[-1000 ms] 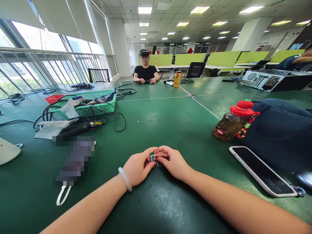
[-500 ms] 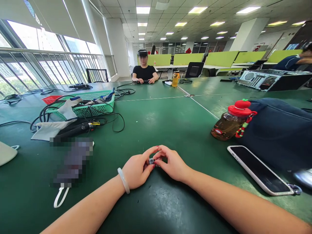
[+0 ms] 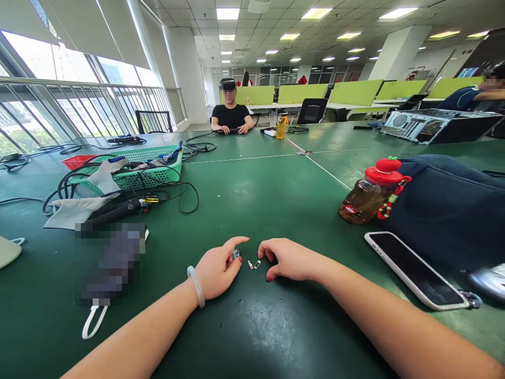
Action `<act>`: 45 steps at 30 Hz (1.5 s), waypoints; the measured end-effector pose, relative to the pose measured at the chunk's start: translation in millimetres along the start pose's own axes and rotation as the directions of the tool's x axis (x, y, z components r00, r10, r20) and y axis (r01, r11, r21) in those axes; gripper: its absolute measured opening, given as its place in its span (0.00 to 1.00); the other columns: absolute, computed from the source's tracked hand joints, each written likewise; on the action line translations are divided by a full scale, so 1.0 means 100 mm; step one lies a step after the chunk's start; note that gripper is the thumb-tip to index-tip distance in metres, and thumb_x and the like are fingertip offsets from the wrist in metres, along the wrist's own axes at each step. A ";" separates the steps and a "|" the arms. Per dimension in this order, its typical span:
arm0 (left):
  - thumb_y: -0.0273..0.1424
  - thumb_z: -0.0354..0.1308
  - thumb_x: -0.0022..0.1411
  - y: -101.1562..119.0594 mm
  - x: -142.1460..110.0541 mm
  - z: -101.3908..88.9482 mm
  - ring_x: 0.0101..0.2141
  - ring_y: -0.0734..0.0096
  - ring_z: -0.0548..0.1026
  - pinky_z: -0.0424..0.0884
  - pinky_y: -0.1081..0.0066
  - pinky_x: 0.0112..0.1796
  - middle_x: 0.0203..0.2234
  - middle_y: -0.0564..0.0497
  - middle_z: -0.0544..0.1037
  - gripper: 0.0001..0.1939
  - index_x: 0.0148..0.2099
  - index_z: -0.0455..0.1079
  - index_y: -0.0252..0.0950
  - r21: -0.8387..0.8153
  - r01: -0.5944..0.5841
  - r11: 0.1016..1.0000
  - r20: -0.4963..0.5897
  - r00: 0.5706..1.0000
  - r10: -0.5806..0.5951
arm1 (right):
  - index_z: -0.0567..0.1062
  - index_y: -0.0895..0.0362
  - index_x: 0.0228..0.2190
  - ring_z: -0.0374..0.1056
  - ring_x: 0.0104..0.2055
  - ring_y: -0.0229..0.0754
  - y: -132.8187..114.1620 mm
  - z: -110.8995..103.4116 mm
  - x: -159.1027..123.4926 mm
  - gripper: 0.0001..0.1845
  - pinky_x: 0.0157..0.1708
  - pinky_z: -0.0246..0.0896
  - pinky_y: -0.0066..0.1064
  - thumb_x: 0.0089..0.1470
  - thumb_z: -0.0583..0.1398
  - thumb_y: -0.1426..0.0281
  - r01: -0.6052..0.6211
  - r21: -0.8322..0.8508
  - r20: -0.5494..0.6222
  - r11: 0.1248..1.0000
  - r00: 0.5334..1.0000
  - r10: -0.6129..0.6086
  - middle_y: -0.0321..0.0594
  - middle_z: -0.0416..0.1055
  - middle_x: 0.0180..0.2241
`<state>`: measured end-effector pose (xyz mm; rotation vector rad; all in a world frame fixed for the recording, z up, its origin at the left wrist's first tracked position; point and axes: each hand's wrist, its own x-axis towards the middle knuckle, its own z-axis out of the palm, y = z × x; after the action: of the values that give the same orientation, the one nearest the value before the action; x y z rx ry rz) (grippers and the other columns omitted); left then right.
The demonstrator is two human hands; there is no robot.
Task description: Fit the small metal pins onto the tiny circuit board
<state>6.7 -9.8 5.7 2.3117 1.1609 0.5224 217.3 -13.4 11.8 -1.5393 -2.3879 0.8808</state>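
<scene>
Between the thumb and fingers of my left hand (image 3: 218,265) is a small grey-blue patterned piece (image 3: 235,254); its kind is too small to make out. My right hand (image 3: 284,258) is apart from it, thumb and fingers separated, with nothing visible between them. On the green table (image 3: 252,326) between my hands lie two tiny pieces: a whitish, pinkish bit (image 3: 250,265) and a pale rectangular frame-like bit (image 3: 258,264), close to my right fingertips.
At left stand a green basket (image 3: 153,176) with gloves and cables, and a blurred dark object (image 3: 114,268). At right are a phone (image 3: 418,271), a red-lidded bottle (image 3: 365,197) and a dark bag (image 3: 437,210). Across the table sits a person (image 3: 231,116).
My hands were together around the small piece; now they are apart. My right hand has moved right and opened, exposing the two tiny pieces. My left hand keeps the patterned piece.
</scene>
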 end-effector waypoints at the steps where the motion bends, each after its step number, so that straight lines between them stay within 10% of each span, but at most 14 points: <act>1: 0.29 0.44 0.58 0.00 0.00 0.00 0.19 0.75 0.61 0.56 0.75 0.24 0.16 0.59 0.61 0.22 0.55 0.55 0.42 -0.001 0.002 1.000 0.002 1.000 -0.002 | 0.70 0.54 0.31 0.57 0.24 0.32 0.00 0.03 0.02 0.19 0.22 0.47 0.23 0.33 0.67 0.68 0.001 0.017 -0.024 1.000 1.000 0.000 0.29 0.63 0.24; 11: 0.30 0.42 0.60 -0.04 0.05 -0.01 0.24 0.76 0.66 0.61 0.75 0.29 0.24 0.56 0.72 0.17 0.51 0.61 0.41 -0.075 0.043 0.996 -0.011 0.999 -0.044 | 0.71 0.56 0.25 0.59 0.27 0.33 -0.02 0.24 0.17 0.03 0.26 0.50 0.23 0.45 0.62 0.70 0.120 -0.008 -0.210 0.993 0.971 -0.119 0.31 0.63 0.23; 45: 0.33 0.49 0.56 -0.08 0.08 -0.01 0.23 0.74 0.64 0.59 0.74 0.26 0.22 0.55 0.69 0.12 0.41 0.68 0.39 -0.058 0.097 0.994 -0.125 0.987 -0.104 | 0.69 0.56 0.27 0.61 0.30 0.34 -0.01 0.29 0.18 0.04 0.30 0.54 0.25 0.52 0.55 0.73 0.129 -0.127 -0.285 0.983 0.945 -0.161 0.35 0.65 0.30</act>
<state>5.4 0.6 3.3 2.1902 1.3008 0.6638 195.6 -8.8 -14.4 -1.3934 -2.3234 0.4624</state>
